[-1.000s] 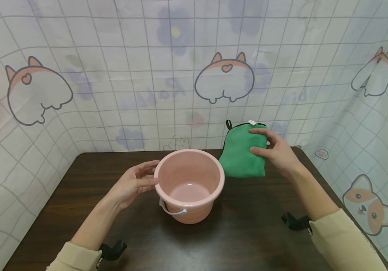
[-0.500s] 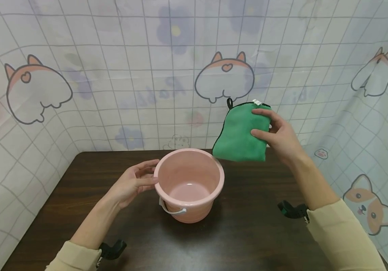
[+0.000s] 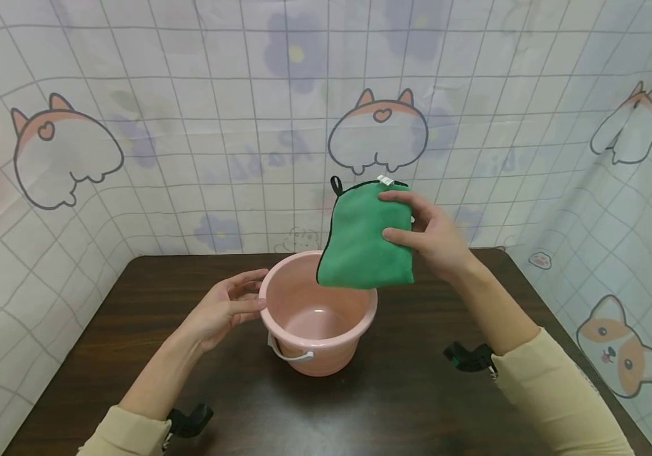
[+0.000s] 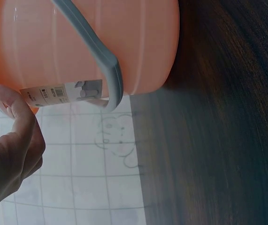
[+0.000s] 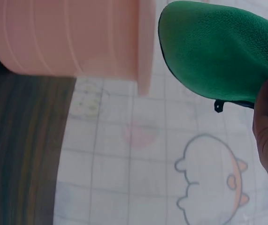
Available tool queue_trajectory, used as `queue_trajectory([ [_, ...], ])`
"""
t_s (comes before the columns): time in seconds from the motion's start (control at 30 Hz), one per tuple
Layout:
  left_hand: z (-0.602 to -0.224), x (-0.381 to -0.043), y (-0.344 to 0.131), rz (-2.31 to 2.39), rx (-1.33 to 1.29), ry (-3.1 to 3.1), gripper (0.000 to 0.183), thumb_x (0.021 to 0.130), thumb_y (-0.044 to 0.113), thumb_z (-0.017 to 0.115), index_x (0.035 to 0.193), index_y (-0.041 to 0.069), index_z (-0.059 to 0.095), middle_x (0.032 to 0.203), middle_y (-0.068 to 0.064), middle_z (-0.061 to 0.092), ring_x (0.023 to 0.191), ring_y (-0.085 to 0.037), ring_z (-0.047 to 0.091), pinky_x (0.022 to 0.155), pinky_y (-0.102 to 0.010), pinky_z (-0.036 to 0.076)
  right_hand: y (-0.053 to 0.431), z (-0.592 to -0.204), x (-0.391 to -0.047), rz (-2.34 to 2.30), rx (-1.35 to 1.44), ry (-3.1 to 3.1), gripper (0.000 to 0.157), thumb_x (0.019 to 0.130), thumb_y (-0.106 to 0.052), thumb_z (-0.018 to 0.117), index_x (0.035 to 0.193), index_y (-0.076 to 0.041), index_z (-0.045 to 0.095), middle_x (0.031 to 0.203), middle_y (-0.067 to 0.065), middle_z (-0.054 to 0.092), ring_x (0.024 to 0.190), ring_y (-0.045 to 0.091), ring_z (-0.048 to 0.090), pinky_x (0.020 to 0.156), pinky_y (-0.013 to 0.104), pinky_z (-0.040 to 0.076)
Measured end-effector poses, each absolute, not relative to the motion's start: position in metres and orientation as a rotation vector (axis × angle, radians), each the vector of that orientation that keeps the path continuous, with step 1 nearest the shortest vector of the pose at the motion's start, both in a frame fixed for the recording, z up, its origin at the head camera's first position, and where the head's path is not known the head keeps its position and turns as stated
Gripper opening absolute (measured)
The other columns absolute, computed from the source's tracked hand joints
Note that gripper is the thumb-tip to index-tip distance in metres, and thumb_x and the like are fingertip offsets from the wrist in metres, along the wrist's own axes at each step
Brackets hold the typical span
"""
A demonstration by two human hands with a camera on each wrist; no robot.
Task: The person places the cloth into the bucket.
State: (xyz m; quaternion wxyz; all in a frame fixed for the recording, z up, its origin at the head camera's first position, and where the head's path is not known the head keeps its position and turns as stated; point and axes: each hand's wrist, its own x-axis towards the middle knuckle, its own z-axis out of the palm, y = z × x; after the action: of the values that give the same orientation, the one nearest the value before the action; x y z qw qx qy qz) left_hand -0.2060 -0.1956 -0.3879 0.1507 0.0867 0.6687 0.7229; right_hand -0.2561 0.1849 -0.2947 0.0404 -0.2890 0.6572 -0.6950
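A pink plastic bucket stands upright on the table, its inside bare where it shows. My left hand pinches the rim at the left side, as the left wrist view also shows with the fingers at the edge. A folded green cloth with black edging, a black loop and a white tag hangs above the right back part of the bucket's mouth. Thumb and fingers of my right hand grip its right side. In the right wrist view the cloth's lower end is just beyond the rim.
The grey bucket handle hangs down at the bucket's side, near a paper label. The dark wooden table is bounded by a patterned white curtain at the back and both sides.
The green cloth rose off to the right of the bucket, then moved left and slightly down over its mouth with my right hand. My left hand and the bucket stayed put.
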Motion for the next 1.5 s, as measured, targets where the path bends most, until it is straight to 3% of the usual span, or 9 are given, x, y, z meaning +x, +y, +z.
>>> queue_trajectory([
  [0.3,-0.39,-0.206,-0.195,2.058,0.233,1.943,0.07,0.096,-0.002,0.068,0.157,-0.002,0.035,0.144,-0.026,0.041,0.117,-0.029,0.06,0.093,-0.035,0.057,0.156,-0.307,-0.25,-2.029,-0.89,1.935,0.057,0.093,0.005,0.068,0.145,-0.009,0.052,0.143,0.021,0.047,0.115,0.033,0.062,0.085,0.046,0.06],
  [0.57,-0.391,-0.207,-0.194,2.061,0.24,1.946,0.069,0.096,-0.001,0.068,0.156,-0.002,0.035,0.141,-0.023,0.044,0.112,-0.021,0.061,0.093,-0.035,0.056,0.137,-0.322,-0.248,-1.956,-0.874,1.843,0.057,0.094,-0.001,0.07,0.146,-0.01,0.05,0.147,0.02,0.045,0.123,0.038,0.058,0.09,0.055,0.057],
  [0.77,-0.39,-0.206,-0.193,2.071,0.24,1.944,0.069,0.095,-0.004,0.067,0.156,-0.002,0.035,0.139,-0.023,0.045,0.115,-0.023,0.059,0.093,-0.035,0.056,0.128,-0.335,-0.252,-1.755,-0.854,1.971,0.054,0.094,-0.006,0.074,0.143,-0.011,0.054,0.149,0.014,0.048,0.127,0.033,0.057,0.097,0.049,0.054],
  [1.13,-0.39,-0.206,-0.192,2.07,0.235,1.951,0.068,0.095,-0.003,0.067,0.156,-0.002,0.036,0.139,-0.023,0.046,0.116,-0.025,0.059,0.092,-0.034,0.057,0.115,-0.348,-0.25,-1.524,-0.697,2.13,0.05,0.092,-0.004,0.077,0.138,-0.012,0.059,0.131,0.013,0.063,0.117,0.026,0.064,0.09,0.041,0.057],
  [1.5,-0.389,-0.206,-0.194,2.069,0.246,1.954,0.069,0.095,-0.003,0.068,0.156,-0.003,0.035,0.142,-0.025,0.044,0.114,-0.023,0.06,0.091,-0.033,0.057,0.104,-0.346,-0.251,-1.328,-0.748,2.278,0.045,0.092,-0.007,0.078,0.132,-0.017,0.063,0.134,0.008,0.058,0.114,0.023,0.062,0.091,0.037,0.056],
])
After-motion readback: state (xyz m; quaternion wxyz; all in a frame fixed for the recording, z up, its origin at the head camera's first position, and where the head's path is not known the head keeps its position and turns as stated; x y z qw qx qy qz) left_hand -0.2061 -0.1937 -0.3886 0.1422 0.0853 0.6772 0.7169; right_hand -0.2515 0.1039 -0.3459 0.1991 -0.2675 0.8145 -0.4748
